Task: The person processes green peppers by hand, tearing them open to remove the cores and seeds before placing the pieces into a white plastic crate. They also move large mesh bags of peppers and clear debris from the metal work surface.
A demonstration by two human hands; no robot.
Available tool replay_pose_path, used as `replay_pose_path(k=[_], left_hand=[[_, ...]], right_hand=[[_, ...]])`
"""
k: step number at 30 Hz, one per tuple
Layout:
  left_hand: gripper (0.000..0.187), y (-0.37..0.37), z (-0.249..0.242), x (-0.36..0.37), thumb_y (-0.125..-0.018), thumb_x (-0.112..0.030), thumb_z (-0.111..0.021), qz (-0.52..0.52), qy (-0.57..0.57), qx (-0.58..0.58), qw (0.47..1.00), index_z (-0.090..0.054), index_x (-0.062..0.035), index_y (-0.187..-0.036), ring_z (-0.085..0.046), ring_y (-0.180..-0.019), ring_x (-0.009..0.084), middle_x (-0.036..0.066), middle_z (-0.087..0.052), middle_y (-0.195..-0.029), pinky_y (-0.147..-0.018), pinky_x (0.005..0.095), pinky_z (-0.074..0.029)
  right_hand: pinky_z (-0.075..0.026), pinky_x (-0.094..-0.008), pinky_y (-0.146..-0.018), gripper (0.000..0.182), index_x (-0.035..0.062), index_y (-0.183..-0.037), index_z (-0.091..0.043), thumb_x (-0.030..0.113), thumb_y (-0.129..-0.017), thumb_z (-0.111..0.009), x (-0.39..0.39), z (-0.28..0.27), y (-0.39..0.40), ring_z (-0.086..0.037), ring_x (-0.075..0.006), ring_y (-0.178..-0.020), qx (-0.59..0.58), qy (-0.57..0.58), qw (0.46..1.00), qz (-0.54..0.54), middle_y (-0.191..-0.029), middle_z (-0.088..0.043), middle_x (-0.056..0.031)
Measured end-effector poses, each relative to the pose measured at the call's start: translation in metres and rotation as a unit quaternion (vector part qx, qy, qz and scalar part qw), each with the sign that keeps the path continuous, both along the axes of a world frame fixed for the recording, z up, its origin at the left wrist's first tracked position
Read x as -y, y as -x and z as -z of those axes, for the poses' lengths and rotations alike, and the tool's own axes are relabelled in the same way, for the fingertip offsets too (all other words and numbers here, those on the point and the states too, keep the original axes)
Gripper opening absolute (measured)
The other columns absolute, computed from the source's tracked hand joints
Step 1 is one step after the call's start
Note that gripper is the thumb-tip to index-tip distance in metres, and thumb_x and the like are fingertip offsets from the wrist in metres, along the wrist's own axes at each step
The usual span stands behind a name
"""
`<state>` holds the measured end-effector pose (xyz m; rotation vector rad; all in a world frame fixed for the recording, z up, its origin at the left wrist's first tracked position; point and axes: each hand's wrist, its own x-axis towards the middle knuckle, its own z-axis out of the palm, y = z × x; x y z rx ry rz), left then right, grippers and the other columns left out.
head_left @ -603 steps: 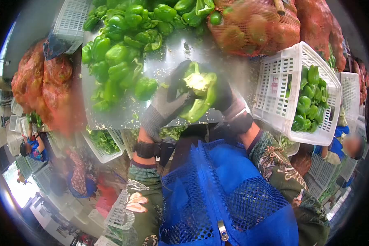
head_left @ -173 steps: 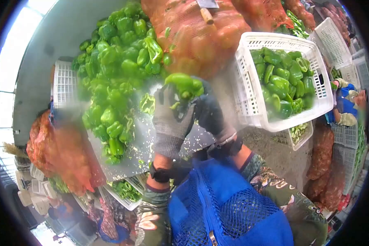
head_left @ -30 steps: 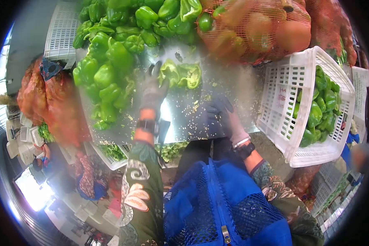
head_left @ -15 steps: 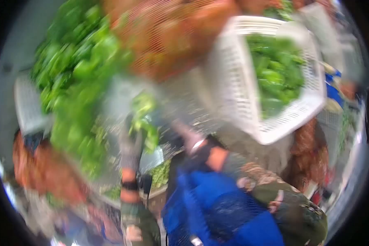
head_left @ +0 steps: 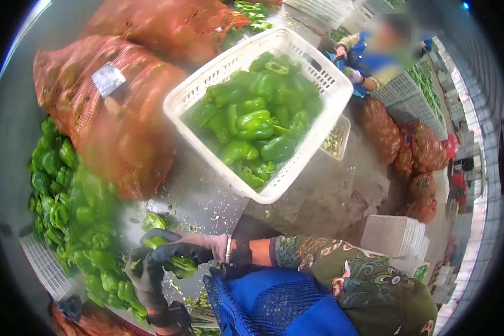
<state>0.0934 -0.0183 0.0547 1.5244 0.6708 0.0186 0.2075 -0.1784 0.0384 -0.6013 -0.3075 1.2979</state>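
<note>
My hands, in dark-fingered work gloves, meet low over a metal table [head_left: 207, 193]. My right hand [head_left: 196, 246] curls round green bell pepper pieces; one piece [head_left: 154, 242] pokes out by its fingers, another [head_left: 183, 266] shows beneath the palm. Close against it, my left hand [head_left: 147, 275] has bent fingers, with a bit of green pepper showing between them. Whether both grip the same pepper is hidden. Just beyond lies a cut green pepper [head_left: 153, 221] on the table, among pale seeds and scraps.
A white plastic basket [head_left: 176, 106] of green peppers stands ahead. Red mesh sacks [head_left: 134, 106] lie at left, above a heap of whole peppers [head_left: 56, 185]. Stacked crates [head_left: 395, 235] stand at right. A co-worker [head_left: 364, 61] works at the upper right.
The view has swung, so the basket now sits nearer the middle and the pepper heap farther left. My hands, apart and blurred before, are now together.
</note>
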Motion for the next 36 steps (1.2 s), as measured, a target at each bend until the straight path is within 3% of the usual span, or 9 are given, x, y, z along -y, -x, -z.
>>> replay_pose_path(k=[5, 7, 9, 15, 19, 22, 24, 27, 36], left_hand=[[0.019, 0.041, 0.031, -0.038, -0.084, -0.015, -0.06, -0.111, 0.015, 0.014, 0.994, -0.059, -0.005, -0.099, -0.052, -0.069, 0.0095, 0.0, -0.054, -0.075, -0.063, 0.0218, -0.042], [0.024, 0.076, 0.069, -0.067, -0.083, -0.015, -0.061, 0.102, -0.204, -0.05, 0.972, -0.059, -0.0045, -0.104, -0.056, -0.077, 0.017, 0.006, -0.057, -0.081, -0.071, 0.0278, -0.046], [0.033, 0.064, 0.055, -0.038, -0.079, -0.017, -0.064, 0.325, -0.578, -0.303, 0.684, -0.058, -0.0072, -0.11, -0.056, -0.098, 0.0319, 0.017, -0.057, -0.108, -0.082, 0.042, -0.047], [0.04, 0.104, 0.102, -0.044, -0.079, -0.021, -0.065, 0.266, -0.427, -0.241, 0.83, -0.057, -0.0133, -0.117, -0.05, -0.113, 0.037, 0.018, -0.051, -0.122, -0.094, 0.0437, -0.044], [0.036, 0.1, 0.114, -0.022, -0.081, -0.023, -0.065, 0.285, -0.375, -0.322, 0.822, -0.058, -0.0126, -0.115, -0.053, -0.107, 0.0363, 0.018, -0.055, -0.112, -0.09, 0.0433, -0.045], [0.037, 0.083, 0.116, -0.014, -0.081, -0.02, -0.064, 0.286, -0.323, -0.306, 0.848, -0.058, -0.0109, -0.116, -0.054, -0.104, 0.0373, 0.019, -0.056, -0.111, -0.088, 0.0442, -0.045], [0.037, 0.078, 0.119, -0.015, -0.081, -0.019, -0.063, 0.276, -0.31, -0.297, 0.86, -0.058, -0.0104, -0.117, -0.055, -0.103, 0.0377, 0.019, -0.056, -0.111, -0.088, 0.0444, -0.046], [0.036, 0.075, 0.132, -0.023, -0.082, -0.018, -0.063, 0.256, -0.272, -0.295, 0.88, -0.059, -0.0061, -0.116, -0.057, -0.103, 0.0376, 0.02, -0.057, -0.115, -0.09, 0.0426, -0.046], [0.047, 0.045, 0.135, -0.074, -0.086, -0.033, -0.06, 0.11, -0.47, -0.341, 0.807, -0.052, -0.0126, -0.127, -0.052, -0.112, 0.0385, 0.021, -0.051, -0.125, -0.092, 0.0442, -0.046]], right_hand=[[-0.043, -0.0265, -0.081, 0.058, 0.0162, -0.131, -0.041, 0.029, -0.083, -0.07, -0.011, -0.029, -0.035, -0.048, -0.0107, -0.094, 0.027, -0.039, 0.987, 0.156, -0.1, -0.051, -0.0004], [-0.042, -0.0348, -0.093, 0.07, 0.0135, -0.133, -0.04, 0.036, -0.075, -0.072, -0.033, -0.016, -0.044, -0.05, -0.0254, -0.107, 0.449, 0.162, 0.874, 0.091, -0.117, -0.05, -0.0127], [-0.031, -0.044, -0.106, 0.084, 0.008, -0.135, -0.039, 0.043, -0.067, -0.072, -0.038, -0.009, -0.049, -0.041, -0.0415, -0.122, 0.565, 0.18, 0.782, 0.194, -0.131, -0.043, -0.0241], [-0.039, -0.0398, -0.088, 0.08, 0.0044, -0.138, -0.032, 0.044, -0.077, -0.065, 0.17, -0.032, -0.222, -0.05, -0.0309, -0.1, 0.605, 0.416, 0.586, 0.342, -0.112, -0.05, -0.0233], [-0.042, -0.0336, -0.073, 0.08, 0.0043, -0.14, -0.025, 0.043, -0.079, -0.06, 0.324, 0.048, -0.311, -0.052, -0.0245, -0.082, 0.536, 0.714, 0.441, 0.093, -0.098, -0.055, -0.018], [-0.032, -0.0426, -0.107, 0.106, 0.006, -0.148, -0.002, 0.07, -0.079, -0.049, 0.365, 0.061, -0.301, -0.044, -0.0421, -0.124, 0.536, 0.806, 0.19, -0.163, -0.134, -0.04, -0.0348], [-0.036, -0.0426, -0.104, 0.112, 0.0016, -0.147, 0.008, 0.069, -0.079, -0.05, 0.366, 0.06, -0.309, -0.048, -0.041, -0.121, 0.471, 0.784, 0.317, -0.251, -0.13, -0.045, -0.034], [-0.044, -0.0451, -0.092, 0.058, 0.0018, -0.117, -0.058, 0.051, -0.087, -0.053, 0.359, 0.038, -0.322, -0.058, -0.0394, -0.106, 0.508, 0.74, 0.35, -0.27, -0.118, -0.06, -0.0225], [-0.048, -0.0363, -0.078, 0.053, 0.0056, -0.127, -0.052, 0.046, -0.092, -0.052, 0.43, 0.093, -0.389, -0.061, -0.0248, -0.089, 0.507, 0.792, 0.291, -0.175, -0.1, -0.063, -0.0134]])
